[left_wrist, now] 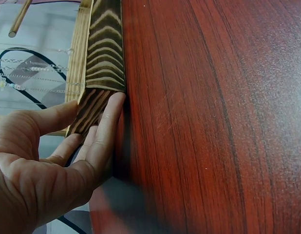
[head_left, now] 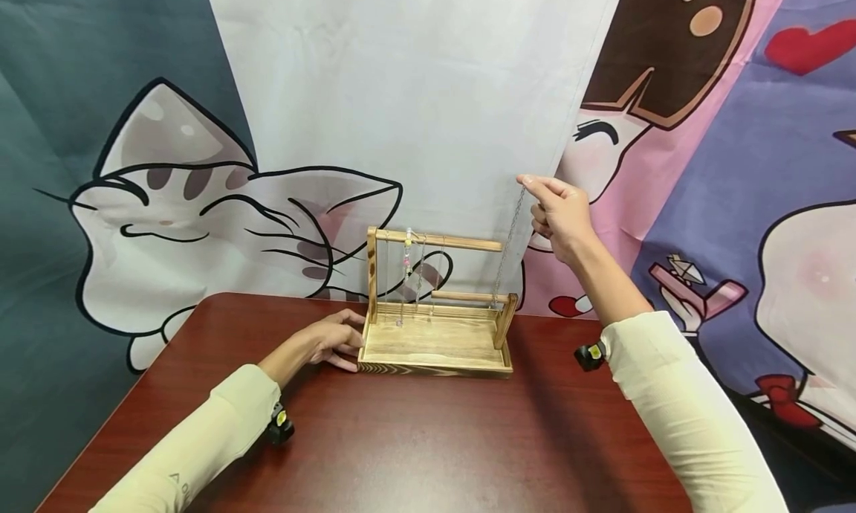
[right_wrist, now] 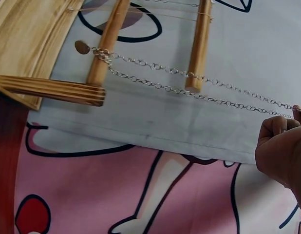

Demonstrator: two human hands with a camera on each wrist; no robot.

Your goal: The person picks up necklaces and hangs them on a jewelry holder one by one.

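Observation:
A wooden jewelry stand (head_left: 435, 340) sits on the table, with a shallow tray, a long upper bar (head_left: 468, 243) and a shorter lower bar (head_left: 461, 296). At its left end, my left hand (head_left: 331, 340) grips the tray wall, thumb and fingertips against the striped wood (left_wrist: 92, 109). Up and to the right, my right hand (head_left: 562, 212) pinches a silver chain necklace (head_left: 513, 227) between thumb and finger. Its two strands (right_wrist: 165, 89) slant down past the upper bar's free end to the lower bar. A small round tag (right_wrist: 82, 47) hangs at the chain's lower end.
Several thin chains hang from the upper bar, one a colored bead strand (head_left: 407, 256). The reddish-brown table (head_left: 428, 439) extends toward me. Behind the stand hangs a cartoon-printed cloth (head_left: 428, 89). Each sleeve cuff carries a small black camera (head_left: 591, 355).

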